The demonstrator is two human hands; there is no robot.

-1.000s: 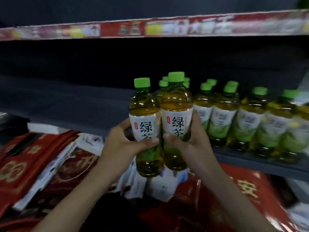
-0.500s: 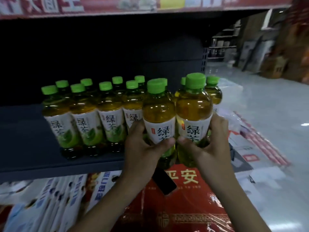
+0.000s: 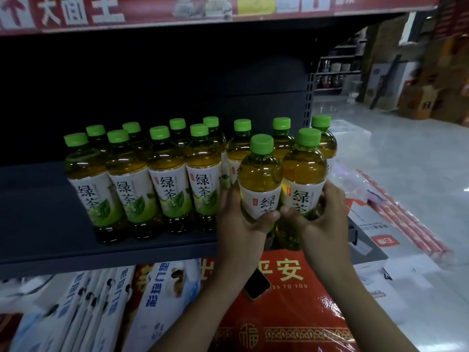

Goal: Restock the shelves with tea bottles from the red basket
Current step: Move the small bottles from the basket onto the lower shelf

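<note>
- Left hand (image 3: pixel 238 224) grips a green-capped clear plastic tea bottle (image 3: pixel 260 179); right hand (image 3: pixel 322 222) grips its twin (image 3: pixel 303 179).
- Both lower now, near dark metal shelf (image 3: pixel 45 224) edge; I'd set them beside stocked row (image 3: pixel 165 184).

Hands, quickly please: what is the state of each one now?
Left hand: closed, holding one green tea bottle.
Right hand: closed, holding a second green tea bottle.

The bare left hand (image 3: pixel 238 224) and right hand (image 3: pixel 322 222) continue into slim, uncovered left forearm (image 3: pixel 203 308) and right forearm (image 3: pixel 357 308).
</note>
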